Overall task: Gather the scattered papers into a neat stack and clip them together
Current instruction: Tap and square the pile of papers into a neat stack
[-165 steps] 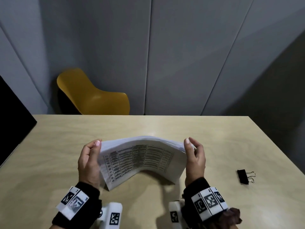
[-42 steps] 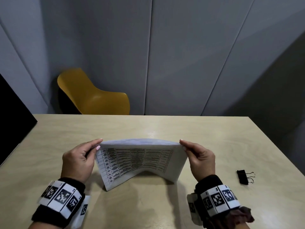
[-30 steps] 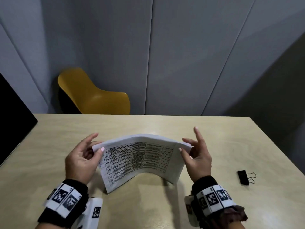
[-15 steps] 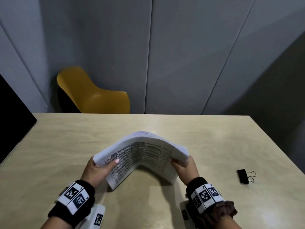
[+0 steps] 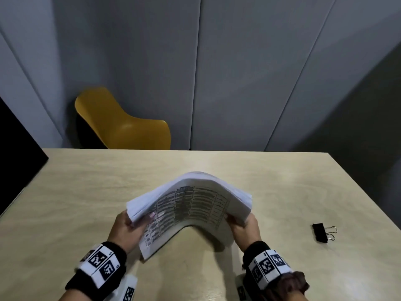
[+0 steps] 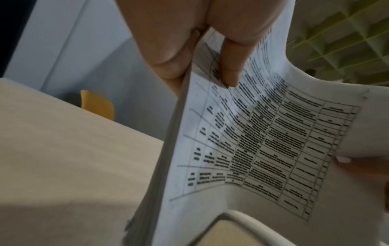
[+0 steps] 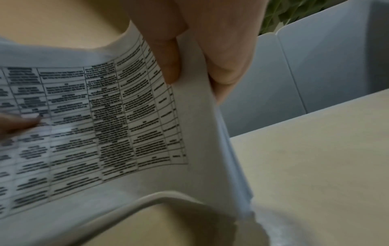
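The stack of papers (image 5: 195,205) is held above the pale wooden counter (image 5: 282,187), bent into an arch with its printed table facing the person. The left hand (image 5: 124,228) grips the stack's left end, thumb on the printed face and the other fingers behind the sheets; the left wrist view shows the thumb (image 6: 233,66) pressed on the table's grid. The right hand (image 5: 245,228) grips the right end the same way, its thumb (image 7: 170,56) on the front margin and fingers behind. The sheets fan slightly at both ends. The black binder clip (image 5: 321,232) lies on the counter well to the right of the right hand, untouched, wire handles pointing right. A yellow chair (image 5: 123,124) stands beyond the counter's far edge.
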Motion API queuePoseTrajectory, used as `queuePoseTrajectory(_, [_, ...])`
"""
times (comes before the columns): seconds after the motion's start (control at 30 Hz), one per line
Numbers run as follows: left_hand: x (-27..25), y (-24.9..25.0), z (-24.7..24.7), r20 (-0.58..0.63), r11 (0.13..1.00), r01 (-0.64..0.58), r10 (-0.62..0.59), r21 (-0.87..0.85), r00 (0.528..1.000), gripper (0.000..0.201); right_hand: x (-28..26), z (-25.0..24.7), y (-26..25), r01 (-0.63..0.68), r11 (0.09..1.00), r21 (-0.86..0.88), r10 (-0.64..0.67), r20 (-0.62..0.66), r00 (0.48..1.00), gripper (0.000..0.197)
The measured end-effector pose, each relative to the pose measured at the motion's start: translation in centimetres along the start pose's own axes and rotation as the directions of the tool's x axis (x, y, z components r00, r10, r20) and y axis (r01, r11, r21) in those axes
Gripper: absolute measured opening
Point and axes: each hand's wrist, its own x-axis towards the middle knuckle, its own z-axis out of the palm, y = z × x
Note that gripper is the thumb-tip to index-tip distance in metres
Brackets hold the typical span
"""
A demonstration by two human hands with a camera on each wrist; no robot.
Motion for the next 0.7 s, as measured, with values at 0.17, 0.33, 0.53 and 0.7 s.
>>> queuePoseTrajectory(0.17, [-0.8,0.3,0.8,0.032,0.995,0.075,-0.073,-0.064,0.997,0.020,-0.5,0.3,0.5,-0.058,0.995,-0.079,0.060,0.026,0.998,0.041])
queuePoseTrajectory(0.33, [-1.0,-0.5,0.5,0.012,1.000,0.024,-0.023,-0.019,1.000,0.008,-1.0,0.1,0.8,-0.088,0.977,-0.193,0.092,0.011,0.996,0.029])
queuePoseTrajectory(0.53, [-1.0,-0.7,-0.3,0.044,0.968,0.143,-0.137,-0.208,0.990,0.017,-0.2,-0.2,0.3,-0.095,0.994,-0.052,0.078,-0.257,0.963,0.079])
queuePoseTrajectory(0.7, [-2.2,-0.6,1.2,0.244,0.735,0.326,-0.221,-0.595,0.944,0.052,-0.7,1.0,-2.6,-0.469,0.395,0.790,0.331,0.354,0.875,0.092])
